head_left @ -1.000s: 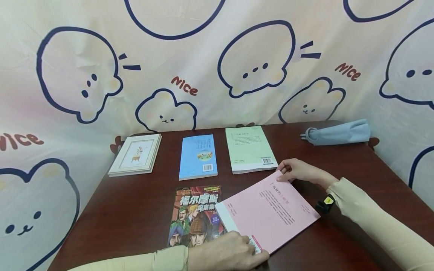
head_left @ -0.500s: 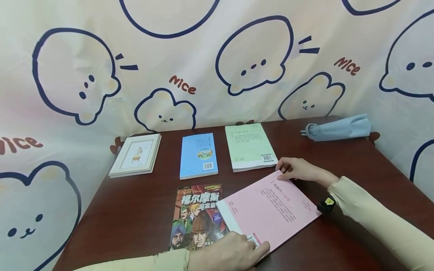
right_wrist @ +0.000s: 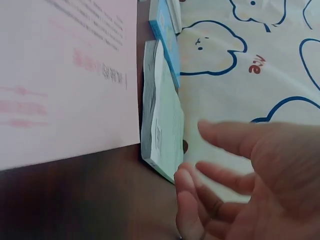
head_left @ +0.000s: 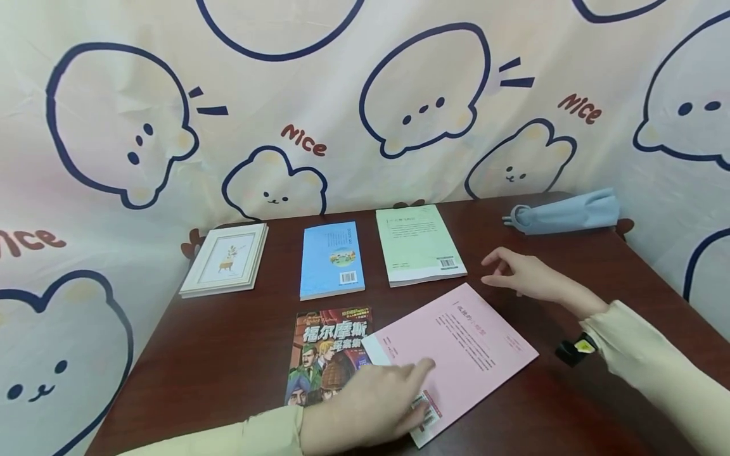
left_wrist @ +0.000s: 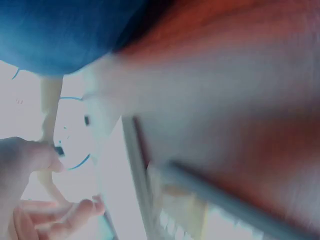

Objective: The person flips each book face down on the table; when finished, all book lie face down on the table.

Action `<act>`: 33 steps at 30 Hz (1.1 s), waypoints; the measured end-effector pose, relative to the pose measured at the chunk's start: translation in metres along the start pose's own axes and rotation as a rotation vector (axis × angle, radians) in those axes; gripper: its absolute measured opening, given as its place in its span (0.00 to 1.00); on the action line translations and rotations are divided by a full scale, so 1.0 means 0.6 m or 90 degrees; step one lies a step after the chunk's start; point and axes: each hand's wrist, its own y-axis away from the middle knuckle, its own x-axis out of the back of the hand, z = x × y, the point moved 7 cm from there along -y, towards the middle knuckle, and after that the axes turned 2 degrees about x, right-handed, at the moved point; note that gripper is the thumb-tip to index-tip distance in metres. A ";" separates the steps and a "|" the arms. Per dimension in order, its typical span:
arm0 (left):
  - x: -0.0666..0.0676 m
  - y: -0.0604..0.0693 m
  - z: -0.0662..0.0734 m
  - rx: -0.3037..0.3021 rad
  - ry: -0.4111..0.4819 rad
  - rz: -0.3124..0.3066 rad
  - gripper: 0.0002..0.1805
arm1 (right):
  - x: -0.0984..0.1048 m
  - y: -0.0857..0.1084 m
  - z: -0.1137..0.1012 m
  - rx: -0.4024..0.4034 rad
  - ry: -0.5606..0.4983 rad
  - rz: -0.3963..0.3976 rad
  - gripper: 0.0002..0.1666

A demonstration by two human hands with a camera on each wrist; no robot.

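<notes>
In the head view a pink book (head_left: 456, 348) lies tilted on the table, its left corner against a comic-style book (head_left: 325, 348). My left hand (head_left: 365, 402) hovers over the near ends of both, fingers spread and gripping nothing. My right hand (head_left: 530, 278) hangs beyond the pink book's far corner, thumb and fingers apart, holding nothing. In the right wrist view that hand (right_wrist: 250, 175) is beside the green book (right_wrist: 167, 115), with the pink book (right_wrist: 65, 75) at left. The left wrist view is blurred; part of the left hand (left_wrist: 30, 185) shows there.
Along the back of the dark table (head_left: 217, 354) lie white picture frames (head_left: 225, 259), a blue book (head_left: 332, 259), a green book (head_left: 421, 244) and a light blue folded umbrella-like item (head_left: 564, 212). A patterned cloth (head_left: 342, 95) hangs behind.
My right hand has let go of the pink book's far corner and moved right. My left hand has lifted off its near corner and moved slightly left and away from me, fingers spreading.
</notes>
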 end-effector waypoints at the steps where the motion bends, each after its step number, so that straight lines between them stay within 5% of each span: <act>1: 0.003 -0.003 -0.013 0.040 0.013 0.000 0.26 | 0.001 0.010 0.002 -0.012 0.004 0.003 0.30; 7: -0.005 0.000 -0.108 0.281 0.153 -0.063 0.32 | -0.013 0.082 0.023 -0.120 0.023 -0.020 0.35; 10: -0.019 0.011 -0.140 0.341 0.184 -0.094 0.34 | -0.020 0.113 0.035 -0.166 0.027 -0.038 0.41; 15: -0.043 0.010 -0.155 0.339 0.227 -0.140 0.33 | -0.031 0.141 0.056 -0.215 -0.039 -0.034 0.45; 20: -0.055 0.001 -0.148 0.308 0.194 -0.173 0.31 | -0.052 0.150 0.072 -0.236 -0.126 -0.031 0.43; 28: -0.059 -0.008 -0.141 0.300 0.202 -0.161 0.28 | -0.067 0.151 0.078 -0.250 -0.209 -0.024 0.45; 33: -0.063 -0.013 -0.143 0.305 0.216 -0.152 0.27 | -0.066 0.159 0.075 -0.286 -0.197 -0.028 0.48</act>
